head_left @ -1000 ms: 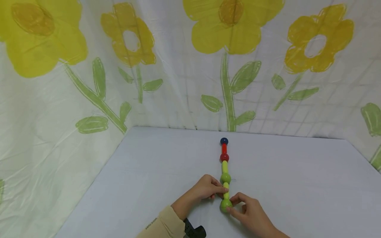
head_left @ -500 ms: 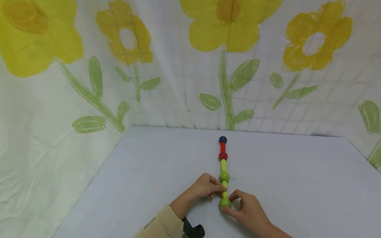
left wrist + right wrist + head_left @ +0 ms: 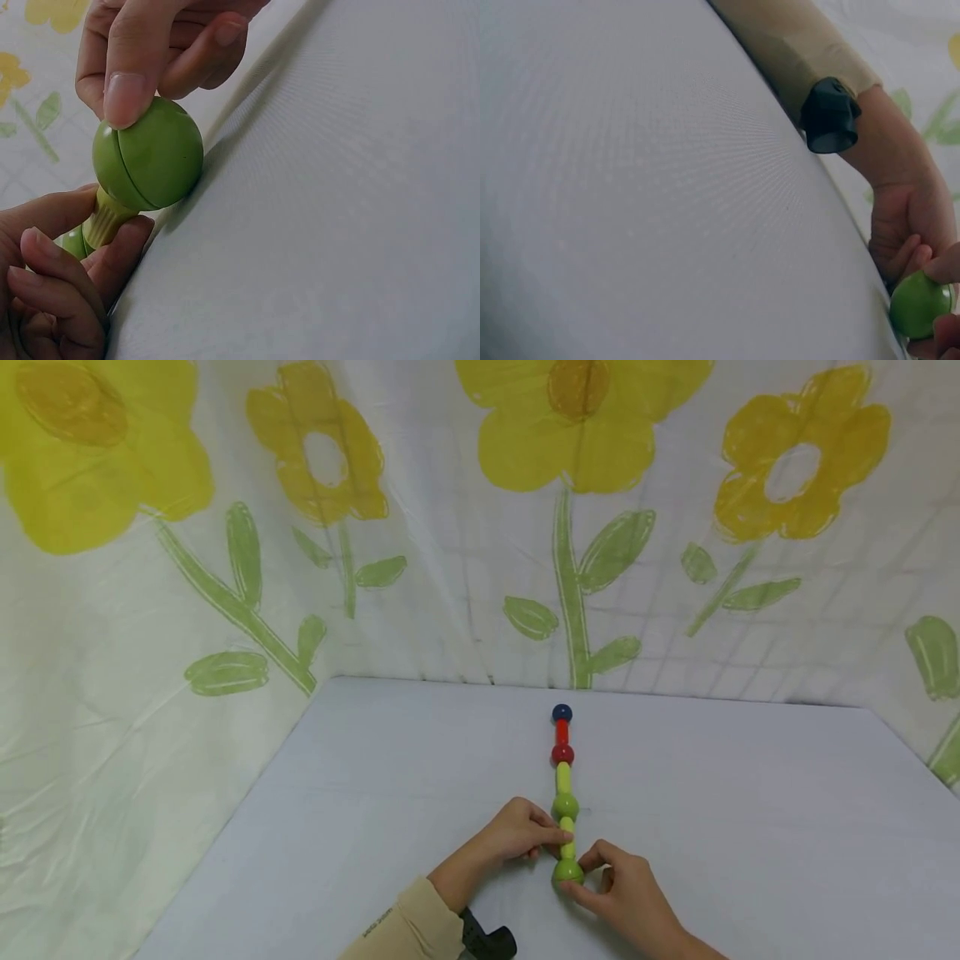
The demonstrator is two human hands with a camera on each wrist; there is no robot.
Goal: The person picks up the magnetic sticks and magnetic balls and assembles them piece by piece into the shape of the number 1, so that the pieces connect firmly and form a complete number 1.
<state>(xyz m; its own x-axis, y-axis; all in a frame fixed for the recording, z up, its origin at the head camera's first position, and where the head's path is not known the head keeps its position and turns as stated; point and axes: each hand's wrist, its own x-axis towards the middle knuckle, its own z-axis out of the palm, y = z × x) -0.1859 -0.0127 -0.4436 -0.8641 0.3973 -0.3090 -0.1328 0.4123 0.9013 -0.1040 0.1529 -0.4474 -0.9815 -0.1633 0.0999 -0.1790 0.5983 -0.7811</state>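
Observation:
A straight chain of toy balls and rods lies on the white table. From the far end run a dark blue ball [image 3: 562, 713], a red rod [image 3: 562, 732], a red ball [image 3: 562, 754], a yellow-green rod [image 3: 564, 777], a green ball [image 3: 566, 806], a second yellow-green rod [image 3: 567, 846] and a nearer green ball [image 3: 567, 872]. My left hand [image 3: 521, 832] pinches the nearer yellow-green rod between thumb and finger. On the nearer green ball, my right hand [image 3: 628, 889] has its thumb and forefinger. The left wrist view shows that ball [image 3: 154, 157] against the rod's ridged end [image 3: 106, 221].
The white table [image 3: 750, 810] spreads out on both sides of the chain. Behind it hangs a white curtain [image 3: 442, 527] printed with yellow flowers. A black wrist camera [image 3: 491, 941] sits below the left beige sleeve [image 3: 412, 922].
The whole head view has shifted slightly. My right thumb and forefinger have moved a little on the nearer green ball; my left hand keeps its pinch on the rod.

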